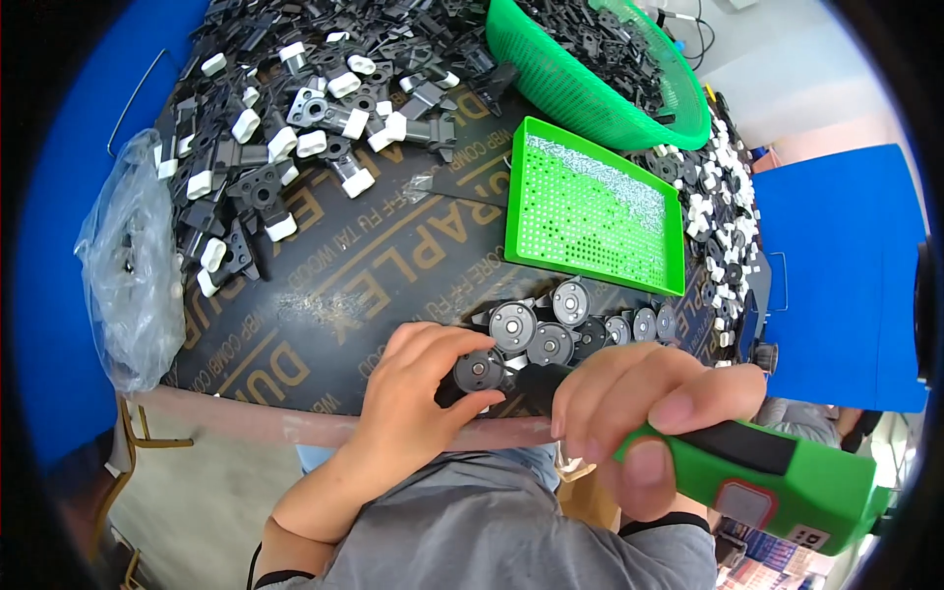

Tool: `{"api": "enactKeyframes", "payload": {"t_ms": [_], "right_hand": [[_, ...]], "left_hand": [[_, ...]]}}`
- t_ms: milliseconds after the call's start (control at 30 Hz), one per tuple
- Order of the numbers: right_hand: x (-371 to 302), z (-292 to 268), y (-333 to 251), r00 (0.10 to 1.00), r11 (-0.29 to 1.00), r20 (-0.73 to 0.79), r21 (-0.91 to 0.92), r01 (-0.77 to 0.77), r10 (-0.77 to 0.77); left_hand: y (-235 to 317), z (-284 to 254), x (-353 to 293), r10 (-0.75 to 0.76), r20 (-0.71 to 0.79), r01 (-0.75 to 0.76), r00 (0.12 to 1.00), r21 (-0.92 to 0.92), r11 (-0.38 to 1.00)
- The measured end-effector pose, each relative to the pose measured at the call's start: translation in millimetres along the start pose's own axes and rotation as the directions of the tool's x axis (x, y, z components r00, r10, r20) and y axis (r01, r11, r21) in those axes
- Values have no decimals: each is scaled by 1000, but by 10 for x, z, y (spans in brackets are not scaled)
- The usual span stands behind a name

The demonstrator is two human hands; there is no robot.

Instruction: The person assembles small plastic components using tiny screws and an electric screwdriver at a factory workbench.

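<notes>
My left hand [418, 379] has its thumb and fingers curled round a black wheel-like part [479, 371] with a round grey face, close to the table's front edge. In my right hand [639, 403] is a green-and-black electric screwdriver [796, 482], held sideways. Its black nose [543, 385] points left toward the part in my left hand; whether the bit touches it I cannot tell. Just beyond my hands stands a cluster of similar round parts [549, 343], partly hidden behind my right hand.
A shallow green tray [511, 221] holds many small silvery screws. Behind it stands a green mesh basket [551, 84] full of black parts. Black brackets with white caps [339, 162] are heaped at the far left, more lie right [723, 231]. A clear plastic bag [133, 265] hangs at the left edge.
</notes>
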State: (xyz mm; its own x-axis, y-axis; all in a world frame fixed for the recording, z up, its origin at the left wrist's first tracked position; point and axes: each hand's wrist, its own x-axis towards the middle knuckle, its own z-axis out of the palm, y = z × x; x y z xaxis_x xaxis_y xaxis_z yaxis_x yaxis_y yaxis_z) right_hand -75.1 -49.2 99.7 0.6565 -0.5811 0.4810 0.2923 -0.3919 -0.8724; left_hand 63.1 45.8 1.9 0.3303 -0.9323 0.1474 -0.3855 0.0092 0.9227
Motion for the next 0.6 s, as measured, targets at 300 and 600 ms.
{"api": "enactKeyframes", "payload": {"t_ms": [300,600], "right_hand": [[-14,22,117,999,999,23,-17,-39,39],[129,-100,22,977,988,194,-143,-67,94]], "left_hand": [[-41,-18,-22,24,21,-24,999,-11,1000],[26,13,35,92,23,-92,995,-4,996]]}}
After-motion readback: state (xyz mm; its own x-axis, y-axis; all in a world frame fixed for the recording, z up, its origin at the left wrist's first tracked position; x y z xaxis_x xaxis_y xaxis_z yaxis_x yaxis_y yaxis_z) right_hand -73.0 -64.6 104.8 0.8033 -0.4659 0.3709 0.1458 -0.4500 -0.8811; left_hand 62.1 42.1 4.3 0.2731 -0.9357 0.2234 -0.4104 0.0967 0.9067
